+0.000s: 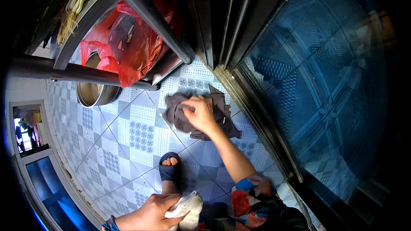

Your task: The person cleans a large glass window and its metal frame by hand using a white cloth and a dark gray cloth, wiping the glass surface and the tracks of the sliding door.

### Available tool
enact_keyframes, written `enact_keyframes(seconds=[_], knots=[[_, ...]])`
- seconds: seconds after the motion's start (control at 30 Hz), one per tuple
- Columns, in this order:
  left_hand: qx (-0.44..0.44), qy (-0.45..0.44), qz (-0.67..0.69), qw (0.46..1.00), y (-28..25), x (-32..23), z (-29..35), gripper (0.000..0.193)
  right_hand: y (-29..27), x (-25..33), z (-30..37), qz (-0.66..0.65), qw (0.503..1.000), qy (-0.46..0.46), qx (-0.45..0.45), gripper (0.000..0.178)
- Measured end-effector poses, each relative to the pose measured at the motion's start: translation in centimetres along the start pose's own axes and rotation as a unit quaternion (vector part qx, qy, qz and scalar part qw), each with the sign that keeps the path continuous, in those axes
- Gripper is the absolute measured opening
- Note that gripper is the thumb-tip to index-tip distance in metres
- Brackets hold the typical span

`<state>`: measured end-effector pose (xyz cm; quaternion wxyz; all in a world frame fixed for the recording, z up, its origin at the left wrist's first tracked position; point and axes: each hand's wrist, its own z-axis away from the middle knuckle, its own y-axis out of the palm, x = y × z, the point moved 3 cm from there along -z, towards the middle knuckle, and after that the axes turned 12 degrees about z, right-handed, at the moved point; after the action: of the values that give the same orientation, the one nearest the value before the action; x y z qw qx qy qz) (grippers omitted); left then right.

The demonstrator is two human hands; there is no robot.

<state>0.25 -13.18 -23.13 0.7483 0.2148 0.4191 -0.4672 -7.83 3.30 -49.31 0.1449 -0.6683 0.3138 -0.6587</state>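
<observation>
My right hand (200, 113) lies flat on the dark rag (201, 115), fingers spread and pressing it to the tiled floor (128, 145) just beside the door frame (257, 115). I judge the rag soft, limp and light, perhaps damp; it would bunch up anywhere, so a pinch at a loose corner or a fistful from the middle would lift it. My left hand (150, 214), nearer me than the rag, is closed around a white cloth (186, 209). I count one dark rag, one white cloth, one sandalled foot (170, 169) between them, one metal bowl (96, 92) and one red bag (124, 47) beyond the rag.
</observation>
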Motion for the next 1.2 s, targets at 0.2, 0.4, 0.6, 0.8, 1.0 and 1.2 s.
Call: enact_keyframes(seconds=[0.2,0.4,0.6,0.8,1.0,1.2], knots=[[0.000,-0.012,0.001,1.000,0.0,0.6,0.7,0.017,-6.7,-0.8,5.6,0.045,0.941,0.195,-0.274,0.015],[0.019,0.001,0.000,1.000,0.3,-0.1,0.0,0.017,-6.0,-8.1,-0.3,0.364,0.850,0.295,-0.240,0.027],[0.004,-0.006,0.015,1.000,0.3,0.0,0.1,0.016,1.7,-1.4,-3.6,-0.041,0.980,0.150,0.121,0.026],[-0.015,-0.041,0.015,0.999,0.3,0.6,1.1,0.015,-4.8,-2.0,0.4,0.067,0.930,0.238,-0.272,0.022],[-0.002,-0.021,0.009,1.000,0.6,0.7,0.6,0.015,-0.9,-5.9,-4.4,0.372,0.909,0.188,-0.035,0.014],[-0.013,-0.030,-0.008,0.999,-0.1,1.1,1.8,0.016,-2.3,2.2,1.9,0.035,0.975,0.093,-0.197,0.020]])
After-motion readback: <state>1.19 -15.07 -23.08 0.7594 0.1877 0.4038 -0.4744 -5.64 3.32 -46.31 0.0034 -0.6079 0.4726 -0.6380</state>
